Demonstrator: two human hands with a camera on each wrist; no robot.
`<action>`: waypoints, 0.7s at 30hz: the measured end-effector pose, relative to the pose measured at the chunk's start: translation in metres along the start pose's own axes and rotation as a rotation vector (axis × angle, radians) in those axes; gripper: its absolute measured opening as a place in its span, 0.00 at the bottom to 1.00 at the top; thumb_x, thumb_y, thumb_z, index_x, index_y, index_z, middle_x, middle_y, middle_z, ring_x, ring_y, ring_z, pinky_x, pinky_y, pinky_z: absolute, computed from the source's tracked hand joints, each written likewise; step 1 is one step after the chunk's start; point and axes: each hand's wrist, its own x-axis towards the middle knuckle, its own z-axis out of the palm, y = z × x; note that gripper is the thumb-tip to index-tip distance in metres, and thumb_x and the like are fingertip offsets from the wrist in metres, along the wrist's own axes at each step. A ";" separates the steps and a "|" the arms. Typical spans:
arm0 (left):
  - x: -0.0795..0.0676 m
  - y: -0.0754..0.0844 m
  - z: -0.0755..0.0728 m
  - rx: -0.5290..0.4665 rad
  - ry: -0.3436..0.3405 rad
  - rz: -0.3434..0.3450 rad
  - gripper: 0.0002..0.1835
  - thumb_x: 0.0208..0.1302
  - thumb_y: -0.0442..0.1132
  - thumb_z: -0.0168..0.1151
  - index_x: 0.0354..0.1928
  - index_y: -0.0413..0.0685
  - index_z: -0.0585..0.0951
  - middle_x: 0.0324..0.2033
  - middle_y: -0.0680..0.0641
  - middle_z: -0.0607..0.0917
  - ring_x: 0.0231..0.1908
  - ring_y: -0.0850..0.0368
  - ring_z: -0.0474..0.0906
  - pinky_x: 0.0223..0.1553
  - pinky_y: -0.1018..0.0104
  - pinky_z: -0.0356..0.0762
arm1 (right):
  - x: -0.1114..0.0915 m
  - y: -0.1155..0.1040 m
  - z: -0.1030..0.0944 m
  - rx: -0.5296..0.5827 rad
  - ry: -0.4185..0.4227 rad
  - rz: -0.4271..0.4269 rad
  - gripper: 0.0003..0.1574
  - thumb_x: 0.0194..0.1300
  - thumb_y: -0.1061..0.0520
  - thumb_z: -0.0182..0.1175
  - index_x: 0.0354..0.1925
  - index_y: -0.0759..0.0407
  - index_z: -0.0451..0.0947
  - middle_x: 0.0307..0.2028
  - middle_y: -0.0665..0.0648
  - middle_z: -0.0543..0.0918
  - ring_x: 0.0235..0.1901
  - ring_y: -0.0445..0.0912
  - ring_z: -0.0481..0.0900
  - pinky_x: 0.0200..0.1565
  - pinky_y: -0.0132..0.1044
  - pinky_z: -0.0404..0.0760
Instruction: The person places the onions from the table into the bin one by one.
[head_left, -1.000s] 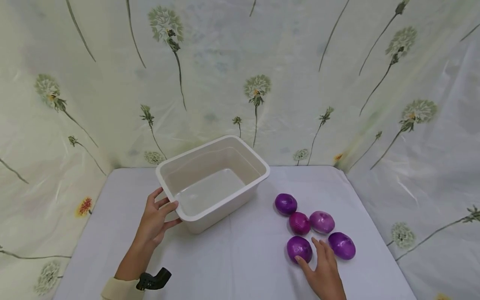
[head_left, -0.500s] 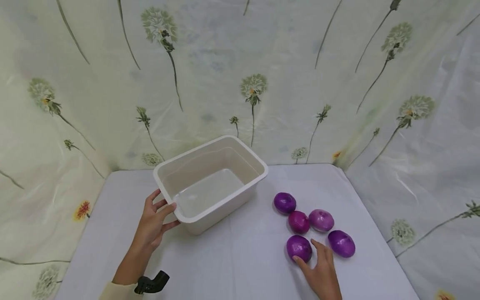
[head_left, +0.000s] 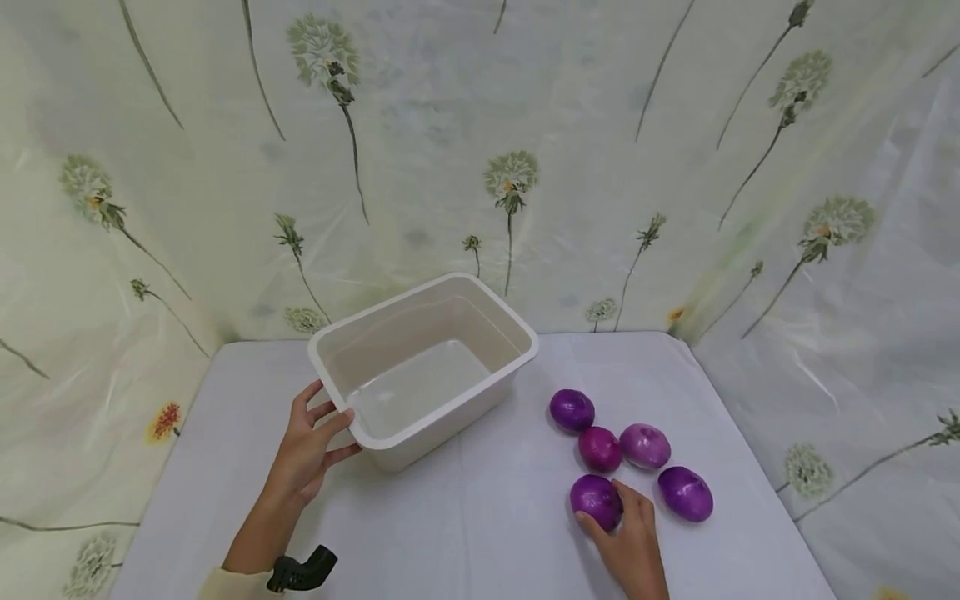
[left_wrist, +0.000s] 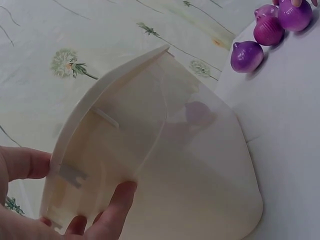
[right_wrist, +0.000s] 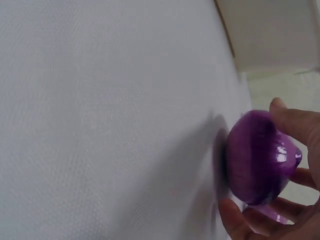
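Dandelion-printed sheeting (head_left: pixel 420 83) was hung around a white-clothed table (head_left: pixel 495 533). Toward its far edge, left of centre, a cream tub (head_left: pixel 453 421) was set askew; because it was held at one corner only, it could be swivelled by an uneven pull. Its near-left rim was pinched by the left hand (head_left: pixel 304 452), thumb over the lip, fingers braced against the outer wall.

Nearer the table's right edge, four onions (head_left: pixel 646 446) were loosely grouped, and one could be sent rolling if brushed by the right hand (head_left: pixel 632 532). By that hand a fifth onion (head_left: pixel 595 502), on the group's near side, was held, thumb at its left, fingers curved round its right. Its glossy skin could slip if gripped unevenly; whether it was clear of the table could not be told.
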 end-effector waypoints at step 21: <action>0.002 -0.003 0.000 0.039 0.005 0.008 0.44 0.63 0.40 0.60 0.70 0.65 0.41 0.63 0.40 0.55 0.52 0.47 0.74 0.47 0.45 0.78 | 0.001 -0.002 0.013 -0.001 0.042 -0.011 0.49 0.52 0.48 0.69 0.65 0.58 0.56 0.58 0.67 0.60 0.59 0.62 0.63 0.58 0.65 0.64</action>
